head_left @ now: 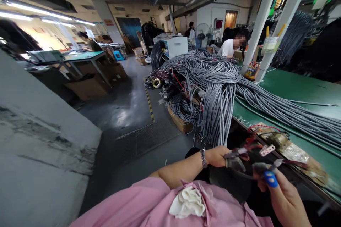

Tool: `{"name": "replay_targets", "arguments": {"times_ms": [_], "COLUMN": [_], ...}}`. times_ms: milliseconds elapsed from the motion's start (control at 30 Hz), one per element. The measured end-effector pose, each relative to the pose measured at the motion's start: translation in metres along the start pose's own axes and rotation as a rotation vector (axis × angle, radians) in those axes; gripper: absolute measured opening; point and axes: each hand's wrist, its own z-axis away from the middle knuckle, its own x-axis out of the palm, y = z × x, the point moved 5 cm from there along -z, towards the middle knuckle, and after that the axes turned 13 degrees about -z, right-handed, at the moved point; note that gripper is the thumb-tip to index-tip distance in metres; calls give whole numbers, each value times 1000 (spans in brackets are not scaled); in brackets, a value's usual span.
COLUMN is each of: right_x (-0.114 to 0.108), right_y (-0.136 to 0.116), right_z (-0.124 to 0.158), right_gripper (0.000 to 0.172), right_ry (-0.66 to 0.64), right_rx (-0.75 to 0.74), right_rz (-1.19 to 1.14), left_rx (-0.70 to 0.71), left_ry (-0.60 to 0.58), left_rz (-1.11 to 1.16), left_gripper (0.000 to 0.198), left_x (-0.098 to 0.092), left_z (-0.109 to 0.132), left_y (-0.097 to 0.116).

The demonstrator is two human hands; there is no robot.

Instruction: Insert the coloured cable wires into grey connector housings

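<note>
My left hand (218,156), with a metal watch band at the wrist, is closed around a bunch of thin red and dark wires (249,146). A pale flat piece with small holes (267,150) shows beside that bunch. To its right, my right hand (287,192) is pinched, with blue tape (270,179) around the thumb. Between its fingers is a dark reddish wire (293,163) with a light grey part near the grip. Dark coverings appear on some fingertips of both hands. Blur hides the wire ends.
A green workbench (306,87) carries a large pile of grey cables (210,67), which hang over its edge. Plastic-wrapped parts (295,152) lie at the near edge. A cardboard box (181,120) stands below. A person in white (226,49) is across the bench.
</note>
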Motion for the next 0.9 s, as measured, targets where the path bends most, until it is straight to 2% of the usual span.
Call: {"name": "replay_targets", "arguments": {"times_ms": [67,133,167,267,333,533,667,800,900], "right_x": [4,11,15,29,38,44,47,51,54], "right_y": [9,18,23,36,40,50,59,68,72], "right_z": [6,10,11,11,8,5,7,9,9], "right_gripper": [27,27,29,38,41,41,40,42,44], "right_ry": [-158,-261,-278,-216,-188,-133,-200,-277,-281], "right_rx": [35,111,169,323,352,366,358,345,343], "right_rz": [3,-16,-38,-136,-216,-375,-426,-471,-472], "left_rx": [48,48,34,-27,-60,-99,-121,-98,-86], "left_ry": [63,198,269,445,488,467,458,325,244], "left_rz": [229,346,379,398,352,315,307,288,350], "left_gripper": [50,56,57,54,50,44,44,43,44], "left_x": [-5,-11,-13,-15,-12,-6,-8,-9,-4], "left_z": [3,6,6,3,-2,-15,-18,-21,-23], "left_y": [6,8,9,11,16,23,14,17,22]}}
